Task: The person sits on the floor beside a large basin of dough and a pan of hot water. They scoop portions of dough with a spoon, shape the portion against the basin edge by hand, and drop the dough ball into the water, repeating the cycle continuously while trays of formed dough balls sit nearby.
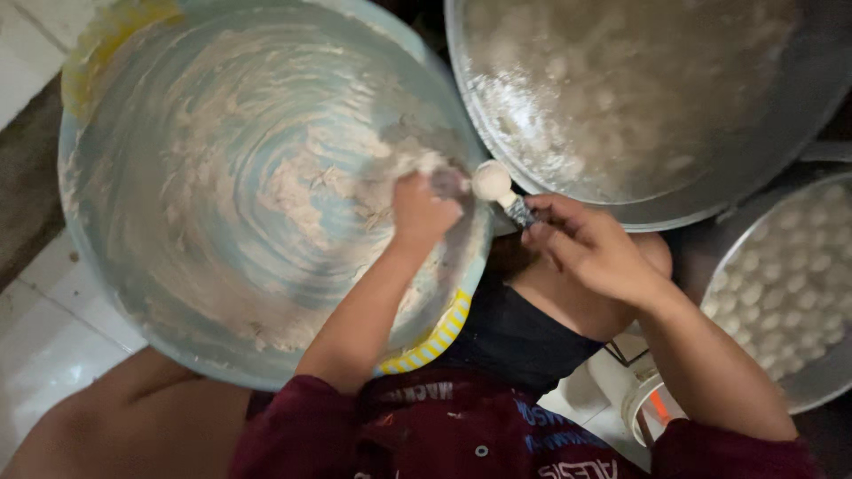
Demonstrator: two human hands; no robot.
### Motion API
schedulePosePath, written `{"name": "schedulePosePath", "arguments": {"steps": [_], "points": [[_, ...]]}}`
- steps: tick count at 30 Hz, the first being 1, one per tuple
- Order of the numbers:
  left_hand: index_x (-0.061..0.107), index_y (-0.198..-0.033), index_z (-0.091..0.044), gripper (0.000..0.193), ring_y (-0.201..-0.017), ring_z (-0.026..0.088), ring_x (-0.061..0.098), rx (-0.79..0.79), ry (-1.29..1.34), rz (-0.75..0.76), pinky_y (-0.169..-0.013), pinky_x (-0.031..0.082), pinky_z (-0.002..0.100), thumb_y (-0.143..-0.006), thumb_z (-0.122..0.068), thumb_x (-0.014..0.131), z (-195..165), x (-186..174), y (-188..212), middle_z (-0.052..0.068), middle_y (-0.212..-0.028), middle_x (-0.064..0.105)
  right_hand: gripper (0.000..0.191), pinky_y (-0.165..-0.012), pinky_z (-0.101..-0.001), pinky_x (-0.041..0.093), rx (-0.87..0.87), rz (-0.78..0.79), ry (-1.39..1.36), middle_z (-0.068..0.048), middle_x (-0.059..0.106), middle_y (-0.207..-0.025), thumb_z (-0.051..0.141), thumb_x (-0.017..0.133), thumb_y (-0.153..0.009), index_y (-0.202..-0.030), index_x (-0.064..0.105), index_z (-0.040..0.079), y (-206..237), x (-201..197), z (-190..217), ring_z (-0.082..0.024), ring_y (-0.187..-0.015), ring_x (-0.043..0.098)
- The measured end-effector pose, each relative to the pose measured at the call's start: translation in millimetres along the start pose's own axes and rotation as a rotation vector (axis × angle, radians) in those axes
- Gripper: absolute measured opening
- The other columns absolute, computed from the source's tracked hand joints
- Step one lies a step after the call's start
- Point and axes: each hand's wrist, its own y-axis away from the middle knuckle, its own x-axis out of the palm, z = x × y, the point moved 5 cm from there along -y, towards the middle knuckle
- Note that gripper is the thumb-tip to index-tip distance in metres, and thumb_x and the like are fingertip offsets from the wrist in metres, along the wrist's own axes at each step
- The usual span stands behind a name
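Note:
My left hand reaches into a large pale blue basin smeared with pale dough paste, its fingers closed around a lump of paste near the basin's right rim. My right hand grips the metal handle of a spoon just right of the left hand. The spoon's bowl holds a round white ball of paste at the basin's edge.
A wide metal pan at upper right holds murky liquid with several white balls. A round metal tray at right carries several formed white balls. A white tub stands below it. White floor tiles lie at left.

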Motion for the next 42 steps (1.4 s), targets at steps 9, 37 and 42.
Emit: {"name": "schedulePosePath", "arguments": {"steps": [9,37,42], "points": [[0.069,-0.082,-0.004,0.028,-0.063,0.031,0.07,-0.153,0.202,-0.087,-0.061,0.054,0.042,-0.08,-0.028,0.083,37,11,16,0.011,-0.074,0.073,0.049,-0.081,-0.0368,0.053,-0.208,-0.693,0.526,-0.018,0.069,-0.111,0.004,0.059,-0.102,-0.151,0.053,-0.001,-7,-138,-25,-0.023,-0.092,0.067],[0.072,-0.074,-0.001,0.045,-0.076,0.04,0.069,-0.419,-0.268,0.099,-0.078,0.054,0.047,-0.087,-0.043,0.08,26,-20,15,0.023,-0.077,0.072,0.047,-0.064,-0.0246,0.051,-0.001,-0.103,-0.032,-0.005,0.072,-0.103,0.007,0.056,-0.098,-0.144,0.055,0.005,0,-30,-21,-0.01,-0.075,0.06],[0.069,-0.096,0.001,0.042,-0.076,0.029,0.066,-0.612,0.311,-0.23,-0.073,0.054,0.044,-0.081,-0.037,0.083,81,16,42,0.016,-0.086,0.073,0.034,-0.08,-0.0411,0.054,-0.252,-0.552,0.714,-0.021,0.07,-0.104,0.006,0.057,-0.104,-0.136,0.061,-0.004,1,-121,-13,-0.028,-0.097,0.07]]}}
